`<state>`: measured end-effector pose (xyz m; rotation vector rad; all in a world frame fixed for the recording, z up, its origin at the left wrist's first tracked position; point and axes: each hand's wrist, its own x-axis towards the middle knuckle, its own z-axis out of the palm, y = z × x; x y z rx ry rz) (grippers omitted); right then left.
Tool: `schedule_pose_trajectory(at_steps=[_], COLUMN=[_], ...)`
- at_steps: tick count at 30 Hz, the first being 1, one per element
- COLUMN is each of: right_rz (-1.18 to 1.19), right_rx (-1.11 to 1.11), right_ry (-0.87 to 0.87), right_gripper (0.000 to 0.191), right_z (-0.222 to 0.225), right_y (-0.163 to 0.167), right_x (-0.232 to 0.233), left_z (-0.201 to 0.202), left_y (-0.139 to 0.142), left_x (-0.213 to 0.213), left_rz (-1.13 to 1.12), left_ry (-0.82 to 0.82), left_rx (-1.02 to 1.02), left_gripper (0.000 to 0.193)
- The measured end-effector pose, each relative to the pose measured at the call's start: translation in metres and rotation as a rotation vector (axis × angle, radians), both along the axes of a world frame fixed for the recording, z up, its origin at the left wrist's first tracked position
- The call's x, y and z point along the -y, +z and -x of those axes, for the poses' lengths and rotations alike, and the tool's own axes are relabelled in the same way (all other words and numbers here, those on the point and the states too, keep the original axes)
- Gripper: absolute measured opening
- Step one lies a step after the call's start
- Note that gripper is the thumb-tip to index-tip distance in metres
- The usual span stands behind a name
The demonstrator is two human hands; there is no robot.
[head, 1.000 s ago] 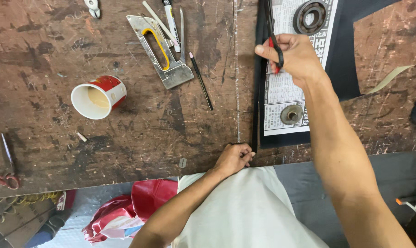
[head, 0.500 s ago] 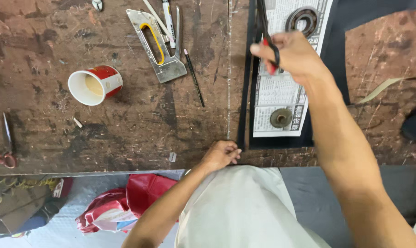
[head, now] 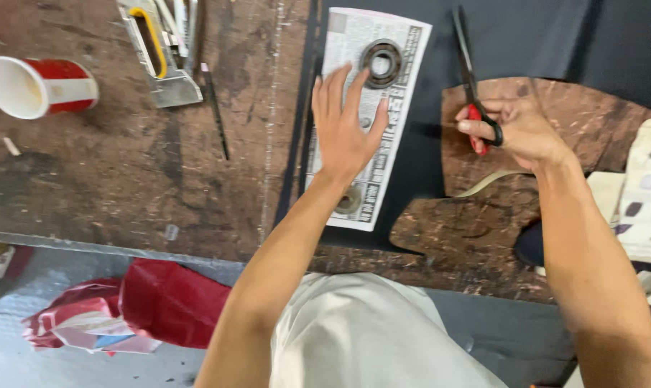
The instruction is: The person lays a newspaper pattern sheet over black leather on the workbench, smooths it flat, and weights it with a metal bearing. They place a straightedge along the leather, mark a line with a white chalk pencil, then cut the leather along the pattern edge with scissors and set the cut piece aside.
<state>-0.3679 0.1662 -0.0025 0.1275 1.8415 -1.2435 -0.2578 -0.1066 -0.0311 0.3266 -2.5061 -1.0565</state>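
My left hand (head: 347, 122) lies flat with fingers spread on a strip of newspaper (head: 404, 68) that rests on a black sheet (head: 555, 39). A round metal bearing (head: 381, 63) sits on the paper just beyond my fingertips. A smaller metal ring (head: 349, 201) lies on the paper near my wrist. My right hand (head: 523, 129) grips red-handled scissors (head: 471, 79), blades pointing away from me over the black sheet. A rounded piece has been cut out of the sheet, baring the brown table under that hand.
On the worn brown table (head: 124, 172), a red and white paper cup (head: 34, 85) lies on its side at the left. A metal utility tool with a yellow insert (head: 157, 54) and thin rods (head: 214, 108) lie beside it. Red cloth (head: 160, 302) sits below the table edge.
My left hand rose from the table's near edge and now presses on the newspaper. My right hand carried the scissors from over the paper to its right. The view shifted right.
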Motion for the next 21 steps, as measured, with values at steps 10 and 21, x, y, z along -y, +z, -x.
schedule_pose_trajectory(at_steps=[10, 21], right_rz=[-0.348, -0.417], right_rx=[-0.053, -0.181], right_ry=[0.482, 0.839], right_gripper=[0.046, 0.05], right_z=[0.139, 0.217], right_y=[-0.003, -0.029], right_x=[-0.038, -0.041], left_z=[0.077, 0.088], left_y=[-0.053, -0.058], left_x=[-0.061, -0.059], left_rz=[0.253, 0.35], left_ry=[0.271, 0.266], left_rx=[0.054, 0.149], left_gripper=[0.041, 0.042])
